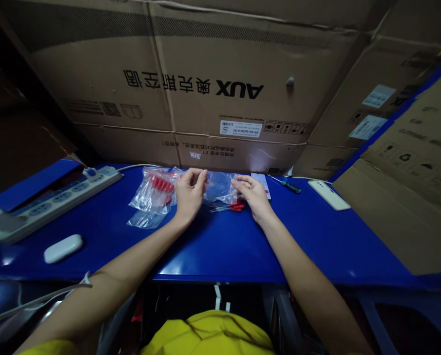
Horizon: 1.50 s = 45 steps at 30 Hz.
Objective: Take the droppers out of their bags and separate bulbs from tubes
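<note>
A clear plastic bag (pixel 219 187) is stretched between my two hands above the blue table. My left hand (pixel 189 193) pinches its left end, and my right hand (pixel 253 195) pinches the right end. Just below the bag lie several thin metal pieces with red handles (pixel 237 206), near my right fingers; their exact kind is too small to tell. To the left of my left hand, more clear bags (pixel 146 201) lie piled up, some with red-handled pieces (pixel 163 184) inside.
A long power strip (pixel 67 197) runs along the left side, with a white earbud case (pixel 63 248) in front. Behind my right hand are a phone (pixel 262 184) and a screwdriver (pixel 287 185). Another pale phone (pixel 328 195) lies further right. Cardboard (pixel 191 113) walls the back.
</note>
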Each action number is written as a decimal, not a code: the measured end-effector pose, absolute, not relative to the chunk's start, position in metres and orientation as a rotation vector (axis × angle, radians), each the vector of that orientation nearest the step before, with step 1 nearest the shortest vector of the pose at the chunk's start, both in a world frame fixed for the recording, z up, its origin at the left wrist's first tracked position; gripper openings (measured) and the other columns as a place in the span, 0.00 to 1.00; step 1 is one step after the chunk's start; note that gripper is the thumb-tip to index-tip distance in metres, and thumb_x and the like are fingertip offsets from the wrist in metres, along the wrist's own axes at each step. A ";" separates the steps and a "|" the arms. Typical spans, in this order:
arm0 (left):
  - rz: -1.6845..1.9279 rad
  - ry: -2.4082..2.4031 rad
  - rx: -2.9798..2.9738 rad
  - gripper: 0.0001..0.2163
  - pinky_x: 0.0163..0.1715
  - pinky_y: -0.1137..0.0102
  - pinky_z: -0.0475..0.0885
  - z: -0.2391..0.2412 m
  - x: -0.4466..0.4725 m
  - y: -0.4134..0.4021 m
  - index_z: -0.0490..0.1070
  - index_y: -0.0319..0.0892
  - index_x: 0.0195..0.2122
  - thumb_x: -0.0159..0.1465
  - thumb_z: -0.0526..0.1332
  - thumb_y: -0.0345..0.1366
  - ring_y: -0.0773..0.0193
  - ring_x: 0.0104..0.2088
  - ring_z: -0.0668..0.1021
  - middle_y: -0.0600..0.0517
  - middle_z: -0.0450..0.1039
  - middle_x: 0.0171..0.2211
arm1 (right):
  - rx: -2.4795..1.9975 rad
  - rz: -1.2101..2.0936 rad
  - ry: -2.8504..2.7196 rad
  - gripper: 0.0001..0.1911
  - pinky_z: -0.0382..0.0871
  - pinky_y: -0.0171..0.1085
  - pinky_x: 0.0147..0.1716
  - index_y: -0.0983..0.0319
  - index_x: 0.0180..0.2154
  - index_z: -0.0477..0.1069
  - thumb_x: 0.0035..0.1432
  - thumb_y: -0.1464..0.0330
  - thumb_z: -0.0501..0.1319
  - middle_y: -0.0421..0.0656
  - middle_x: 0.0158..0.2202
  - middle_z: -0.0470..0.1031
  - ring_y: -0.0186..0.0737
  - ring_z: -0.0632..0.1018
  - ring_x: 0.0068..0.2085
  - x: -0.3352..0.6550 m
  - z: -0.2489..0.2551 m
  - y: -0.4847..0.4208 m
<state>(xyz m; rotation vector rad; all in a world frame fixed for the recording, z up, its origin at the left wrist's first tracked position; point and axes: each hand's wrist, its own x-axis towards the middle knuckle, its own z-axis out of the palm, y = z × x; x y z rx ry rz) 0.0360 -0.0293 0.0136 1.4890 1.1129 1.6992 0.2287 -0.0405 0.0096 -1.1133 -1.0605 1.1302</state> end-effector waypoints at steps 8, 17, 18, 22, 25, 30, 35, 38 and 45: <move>1.657 1.167 1.453 0.10 0.26 0.69 0.62 0.011 0.031 -0.023 0.76 0.46 0.35 0.71 0.65 0.45 0.64 0.22 0.70 0.55 0.72 0.24 | -1.081 1.147 -0.969 0.26 0.77 0.40 0.38 0.61 0.41 0.82 0.41 0.55 0.78 0.43 0.35 0.83 0.41 0.82 0.35 0.233 0.006 -0.036; 1.525 1.017 1.667 0.18 0.61 0.57 0.68 0.041 0.019 -0.024 0.80 0.47 0.51 0.60 0.72 0.29 0.49 0.55 0.77 0.46 0.80 0.49 | -1.123 0.990 -1.207 0.20 0.77 0.43 0.37 0.58 0.34 0.81 0.49 0.49 0.74 0.42 0.32 0.81 0.44 0.80 0.33 0.228 0.013 -0.044; 1.430 0.994 1.746 0.14 0.59 0.58 0.69 0.043 0.021 -0.026 0.82 0.46 0.48 0.60 0.73 0.30 0.49 0.52 0.78 0.47 0.81 0.47 | -1.114 0.996 -1.239 0.20 0.76 0.42 0.35 0.58 0.33 0.81 0.50 0.49 0.74 0.42 0.31 0.81 0.43 0.79 0.32 0.225 0.014 -0.046; 1.186 0.934 1.881 0.02 0.46 0.61 0.73 0.041 0.028 -0.028 0.84 0.46 0.36 0.64 0.71 0.37 0.55 0.38 0.80 0.48 0.83 0.36 | -1.106 1.066 -1.325 0.21 0.70 0.38 0.27 0.58 0.33 0.81 0.50 0.48 0.74 0.40 0.28 0.79 0.39 0.75 0.27 0.216 0.015 -0.053; 1.199 0.946 1.859 0.06 0.39 0.63 0.73 0.037 0.028 -0.025 0.84 0.46 0.34 0.66 0.70 0.40 0.57 0.34 0.79 0.48 0.83 0.33 | -1.090 1.082 -1.325 0.21 0.69 0.38 0.27 0.58 0.35 0.81 0.48 0.49 0.75 0.41 0.29 0.80 0.39 0.75 0.27 0.214 0.014 -0.054; 1.153 0.970 1.799 0.10 0.35 0.66 0.70 0.037 0.023 -0.023 0.83 0.42 0.33 0.65 0.70 0.42 0.60 0.31 0.77 0.48 0.81 0.30 | -1.085 1.062 -1.347 0.21 0.66 0.37 0.27 0.59 0.33 0.80 0.48 0.49 0.75 0.40 0.27 0.78 0.37 0.73 0.27 0.213 0.014 -0.053; 1.061 0.974 1.807 0.15 0.33 0.68 0.68 0.034 0.022 -0.022 0.80 0.39 0.33 0.65 0.70 0.48 0.64 0.29 0.75 0.50 0.78 0.29 | -1.061 1.049 -1.420 0.22 0.63 0.35 0.26 0.60 0.31 0.78 0.49 0.49 0.74 0.40 0.27 0.76 0.35 0.71 0.27 0.212 0.014 -0.052; 1.029 0.949 1.777 0.17 0.32 0.69 0.68 0.033 0.022 -0.021 0.79 0.38 0.34 0.65 0.70 0.50 0.65 0.29 0.74 0.50 0.78 0.30 | -1.062 1.057 -1.410 0.21 0.62 0.34 0.25 0.61 0.32 0.78 0.50 0.50 0.74 0.39 0.27 0.75 0.34 0.70 0.26 0.213 0.011 -0.051; 0.962 0.930 1.710 0.11 0.33 0.70 0.69 0.036 0.014 -0.019 0.78 0.39 0.34 0.67 0.68 0.42 0.67 0.29 0.75 0.51 0.76 0.28 | -1.087 1.119 -1.325 0.20 0.64 0.34 0.26 0.61 0.33 0.81 0.47 0.52 0.76 0.40 0.27 0.78 0.34 0.72 0.26 0.219 0.010 -0.051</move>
